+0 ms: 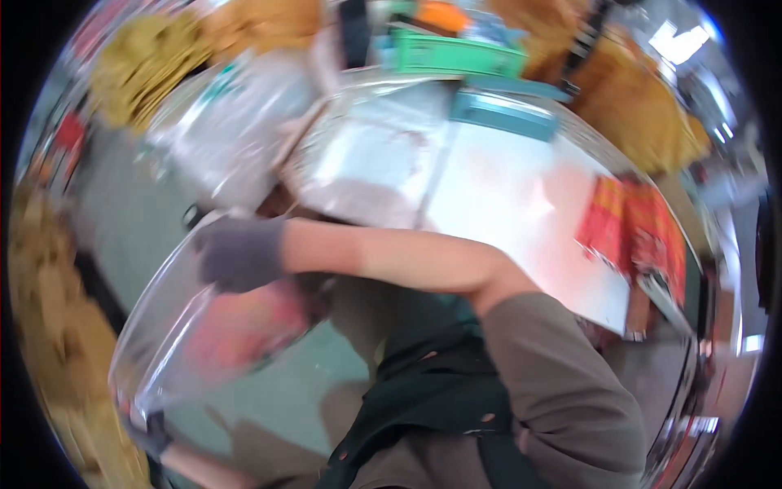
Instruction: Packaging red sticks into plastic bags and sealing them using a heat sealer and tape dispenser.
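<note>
A large clear plastic bag (pixel 159 359) is stretched between my two gloved hands on the left, beside my body. My right hand (pixel 242 254), in a grey glove, reaches across from the right and is closed on the upper part of its rim. Lower down, my left hand (pixel 149 434) grips the near edge of the rim; blur partly hides its fingers. Reddish contents (pixel 244 330) show in or through the bag, too smeared to name.
A white worktable (pixel 497 196) carries red-and-yellow packets (pixel 635 232) at its right and a teal tray-like piece (pixel 505 114) at the back. Behind stands a green crate (pixel 460 53). A filled translucent sack (pixel 240 122) is at the table's left. Brown sacks (pixel 57 301) line the left side.
</note>
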{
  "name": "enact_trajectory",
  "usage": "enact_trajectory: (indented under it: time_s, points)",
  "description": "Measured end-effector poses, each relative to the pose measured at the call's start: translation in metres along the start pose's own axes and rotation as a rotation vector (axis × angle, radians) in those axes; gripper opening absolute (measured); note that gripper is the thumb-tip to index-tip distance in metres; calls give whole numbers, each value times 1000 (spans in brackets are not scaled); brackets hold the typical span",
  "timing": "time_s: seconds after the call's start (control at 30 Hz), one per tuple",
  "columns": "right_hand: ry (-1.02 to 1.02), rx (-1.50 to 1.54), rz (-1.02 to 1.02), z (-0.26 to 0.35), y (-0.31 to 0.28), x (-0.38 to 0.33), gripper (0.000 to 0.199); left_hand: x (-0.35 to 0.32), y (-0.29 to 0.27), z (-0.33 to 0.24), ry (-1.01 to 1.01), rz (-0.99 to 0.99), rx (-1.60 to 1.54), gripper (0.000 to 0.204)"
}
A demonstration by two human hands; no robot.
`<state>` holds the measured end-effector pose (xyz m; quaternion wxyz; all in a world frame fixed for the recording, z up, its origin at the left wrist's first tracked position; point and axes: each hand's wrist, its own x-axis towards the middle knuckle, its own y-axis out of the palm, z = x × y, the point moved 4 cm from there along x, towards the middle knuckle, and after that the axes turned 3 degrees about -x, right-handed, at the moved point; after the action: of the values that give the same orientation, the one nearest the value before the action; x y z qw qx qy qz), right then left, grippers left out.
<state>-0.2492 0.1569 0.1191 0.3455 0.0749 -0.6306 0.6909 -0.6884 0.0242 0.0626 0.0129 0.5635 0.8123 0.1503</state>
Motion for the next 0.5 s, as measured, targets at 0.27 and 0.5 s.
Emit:
enact_trajectory:
  time_s: [0.27, 0.5]
  points:
    - [561, 2, -489, -90, -174, -188, 19, 49, 223, -62, 452, 76, 505, 35]
    - [1936, -738, -229, 51, -388, -609, 57, -32, 512, 16, 189, 1230, 598, 58]
